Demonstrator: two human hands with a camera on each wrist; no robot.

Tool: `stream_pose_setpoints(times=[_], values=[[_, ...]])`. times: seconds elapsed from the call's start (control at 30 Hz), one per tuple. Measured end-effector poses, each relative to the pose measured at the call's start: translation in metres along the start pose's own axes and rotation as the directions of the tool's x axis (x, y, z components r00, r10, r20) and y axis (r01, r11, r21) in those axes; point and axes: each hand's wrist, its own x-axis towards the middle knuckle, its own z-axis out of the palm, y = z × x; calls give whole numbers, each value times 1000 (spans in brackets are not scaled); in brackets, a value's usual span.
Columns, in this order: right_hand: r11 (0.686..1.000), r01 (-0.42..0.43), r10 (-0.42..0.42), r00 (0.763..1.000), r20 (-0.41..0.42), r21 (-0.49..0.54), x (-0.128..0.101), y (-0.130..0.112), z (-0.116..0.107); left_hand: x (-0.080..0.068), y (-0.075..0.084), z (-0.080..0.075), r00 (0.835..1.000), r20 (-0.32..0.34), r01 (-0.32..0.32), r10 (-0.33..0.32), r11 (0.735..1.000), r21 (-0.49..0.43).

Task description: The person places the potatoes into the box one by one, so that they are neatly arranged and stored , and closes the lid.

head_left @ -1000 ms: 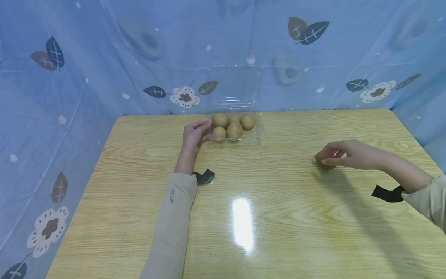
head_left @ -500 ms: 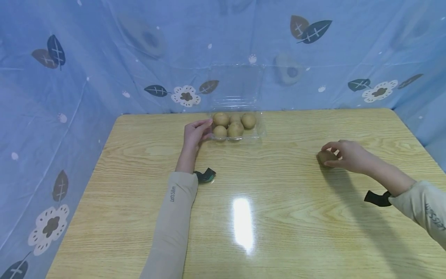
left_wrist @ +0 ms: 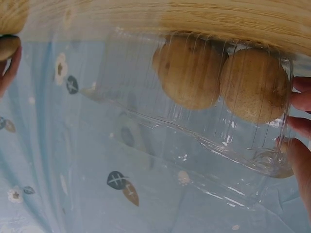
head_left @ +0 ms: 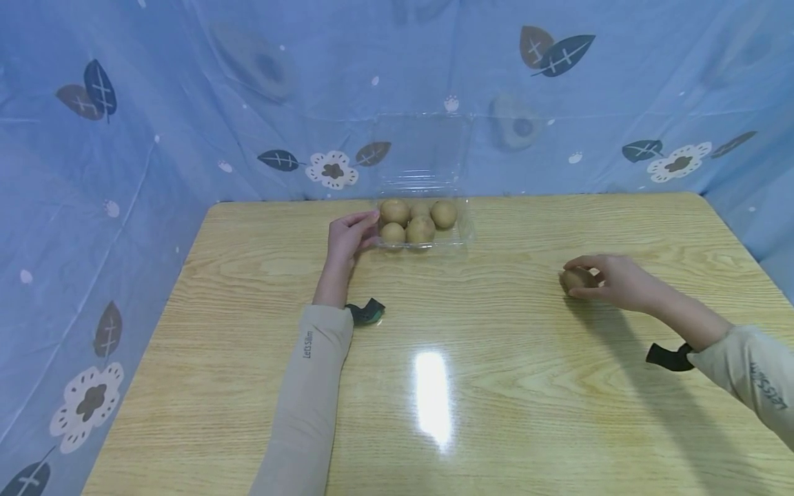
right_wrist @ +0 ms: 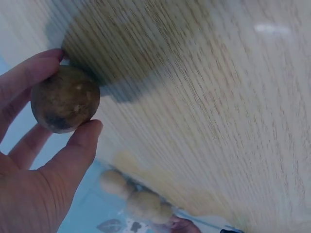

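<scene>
- The kiwi (head_left: 577,279) sits in our right hand (head_left: 611,281), pinched between thumb and fingertips (right_wrist: 43,70); the right wrist view shows the thumb curled under it and the fingers over the top, so the fruit is gripped all round.
- It is on the right half of the wooden table (head_left: 496,344), low over the surface or touching it; its shadow lies close below, and we cannot tell if it has lifted clear.
- The fruit lies at the tip end of our right hand, toward the table's middle, with the palm and wrist behind it.
- Our left hand (head_left: 349,236) rests against the left side of the clear plastic box (head_left: 462,231), fingers curved round its edge; we judge this grip is there to keep the light box from sliding.
- The left wrist view shows those fingers (left_wrist: 301,104) pressed to the transparent wall, with two kiwis right behind it.
- The box stands at the far edge of the table, its lid (head_left: 422,148) up against the blue patterned curtain (head_left: 186,103), and holds five kiwis (head_left: 420,229) packed together.
- The held kiwi is well apart from the box, to its right and nearer to us.
</scene>
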Motion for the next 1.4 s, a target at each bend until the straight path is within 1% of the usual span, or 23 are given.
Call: stream_pose_setpoints(times=[0.17, 0.3, 0.43, 0.67, 0.9, 1.0, 1.2, 1.4], values=[[1000, -8, 8, 1000, 19, 15, 1, -4, 0, 0, 0, 0, 1000, 4, 4, -3, 1000, -11], [1000, 11, -11, 1000, 21, 22, 1, -5, 0, 0, 1, 0, 1000, 7, 4, -4, 1000, -29], [999, 31, -31, 1000, -2, 16, 1, -7, 1, 0, 1, 1, 1000, 7, 4, -4, 999, -43], [999, 51, -50, 998, -46, 17, 0, -7, -2, -1, 1, 1, 1000, 7, 17, -17, 999, -37], [1000, 24, -24, 1000, -15, 16, 2, -13, -7, 0, 2, 0, 1000, 9, 21, -21, 999, -42], [999, 23, -23, 1000, -2, 32, 8, -22, -7, -1, 1, -1, 1000, 4, 23, -23, 999, -37], [993, 97, -98, 995, 11, 62, 27, -43, -5, -2, 1, -1, 1000, 6, 25, -25, 999, -43], [984, 172, -172, 985, -15, 50, 49, -66, -6, -1, 2, 0, 1000, 5, 27, -27, 999, -45]])
